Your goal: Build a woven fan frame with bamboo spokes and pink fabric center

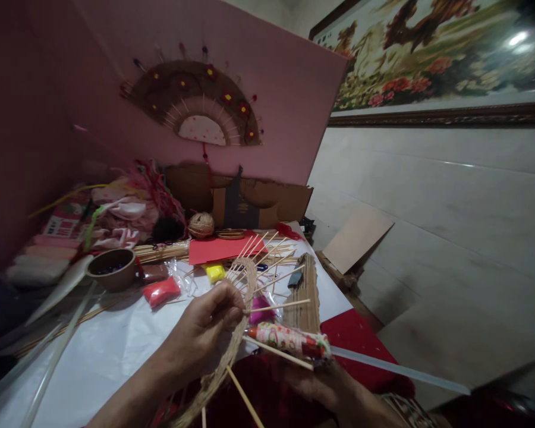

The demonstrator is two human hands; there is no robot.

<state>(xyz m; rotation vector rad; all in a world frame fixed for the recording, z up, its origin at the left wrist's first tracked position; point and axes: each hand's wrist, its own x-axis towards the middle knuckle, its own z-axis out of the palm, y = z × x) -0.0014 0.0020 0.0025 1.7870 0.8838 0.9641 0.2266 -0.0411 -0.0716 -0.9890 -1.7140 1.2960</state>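
Note:
My left hand (203,324) pinches a curved band of tan jute braid (232,352), its fingers closed around the inner edge. Thin wooden sticks (282,307) fan outward from this band. My right hand (318,380) is in shadow, wrapped under a hot glue gun (289,339) covered in patterned wrapping. The gun's orange tip almost meets the band just below my left fingertips; whether they touch I cannot tell. A long translucent glue stick (401,371) sticks out of the gun's back. Behind the band lies a magenta packet (264,310), partly covered by the sticks.
Red paper (218,248), a twine ball (201,224), a yellow packet (214,273), a red packet (161,291) and a brown bowl (112,270) stand on the white-covered table. Corrugated cardboard (307,291) lies right. A decorated fan (196,101) hangs on the pink board behind.

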